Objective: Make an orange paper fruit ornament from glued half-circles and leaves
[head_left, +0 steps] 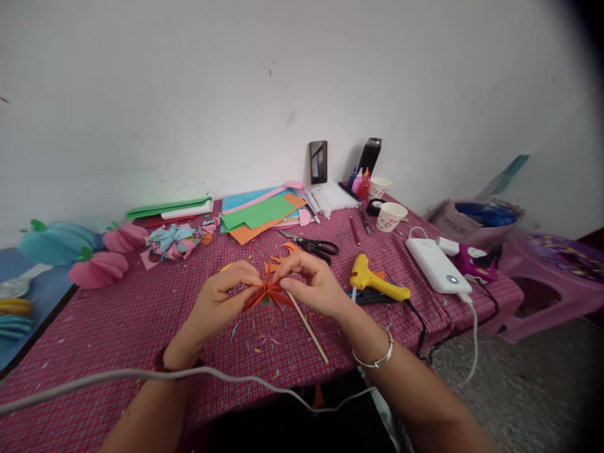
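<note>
Between my two hands is an orange folded paper piece (pixel 268 294), its pleats fanned out above the checked tablecloth (pixel 155 314). My left hand (pixel 226 296) pinches its left side between thumb and fingers. On the other side, my right hand (pixel 311 280) pinches the paper's right edge, with the fingertips partly hiding it. A thin wooden stick (pixel 307 328) slants down from under my right hand; whether that hand holds it I cannot tell. Small paper scraps lie below. Black scissors (pixel 314 245) rest just beyond my right hand.
A yellow glue gun (pixel 377 282) and a white power bank (pixel 436 264) are on the right. Coloured paper sheets (pixel 257 214) and a scrap pile (pixel 172 240) lie behind. Paper pumpkins (pixel 99 269) stand left. Paper cups (pixel 391 217) are at back right. A white cable (pixel 226 376) crosses in front.
</note>
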{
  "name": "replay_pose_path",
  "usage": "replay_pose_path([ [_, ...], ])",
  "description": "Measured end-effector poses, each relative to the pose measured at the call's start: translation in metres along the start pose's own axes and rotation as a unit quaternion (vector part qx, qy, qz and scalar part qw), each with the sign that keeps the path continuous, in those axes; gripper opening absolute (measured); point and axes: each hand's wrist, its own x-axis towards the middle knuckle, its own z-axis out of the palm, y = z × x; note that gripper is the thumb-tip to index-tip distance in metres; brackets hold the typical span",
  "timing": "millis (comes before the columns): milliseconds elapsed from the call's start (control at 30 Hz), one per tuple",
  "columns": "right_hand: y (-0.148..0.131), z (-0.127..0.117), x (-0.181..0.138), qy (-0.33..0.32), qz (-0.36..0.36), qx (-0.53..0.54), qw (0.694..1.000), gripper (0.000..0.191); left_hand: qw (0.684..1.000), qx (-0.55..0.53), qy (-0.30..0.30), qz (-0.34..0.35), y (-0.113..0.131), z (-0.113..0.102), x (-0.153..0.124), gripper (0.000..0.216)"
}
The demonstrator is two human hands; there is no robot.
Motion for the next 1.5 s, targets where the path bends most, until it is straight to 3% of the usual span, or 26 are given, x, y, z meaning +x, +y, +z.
replay_pose_path([
  [233, -0.001, -0.012, 0.002, -0.073, 0.03, 0.016, 0.997, 0.011, 0.999, 0.032, -0.016, 0.003, 0.001, -0.007, -0.003, 0.016],
  [467, -0.006, -0.008, 0.004, -0.111, -0.04, -0.037, 0.992, 0.004, 0.997, 0.055, -0.038, 0.05, 0.007, -0.009, -0.001, 0.022],
  [600, -0.004, -0.002, 0.004, -0.096, -0.077, -0.061, 0.991, 0.005, 0.997, 0.066, -0.026, 0.038, 0.018, -0.002, 0.001, 0.017],
  [967, -0.004, 0.004, 0.002, -0.07, -0.032, -0.011, 0.997, 0.024, 0.994, 0.103, -0.021, 0.006, 0.028, 0.009, -0.001, 0.016],
  [1167, -0.006, 0.006, 0.002, -0.09, -0.035, -0.001, 0.995, 0.02, 0.993, 0.113, -0.03, 0.005, 0.032, 0.01, -0.004, 0.019],
  [1400, -0.006, 0.007, 0.002, -0.087, -0.044, 0.017, 0.995, 0.016, 0.998, 0.068, 0.014, -0.003, 0.027, 0.016, -0.006, 0.017],
  [1500, -0.004, 0.008, 0.002, -0.049, -0.048, 0.035, 0.997, 0.015, 0.995, 0.005, 0.084, -0.044, 0.02, 0.015, -0.009, 0.013],
])
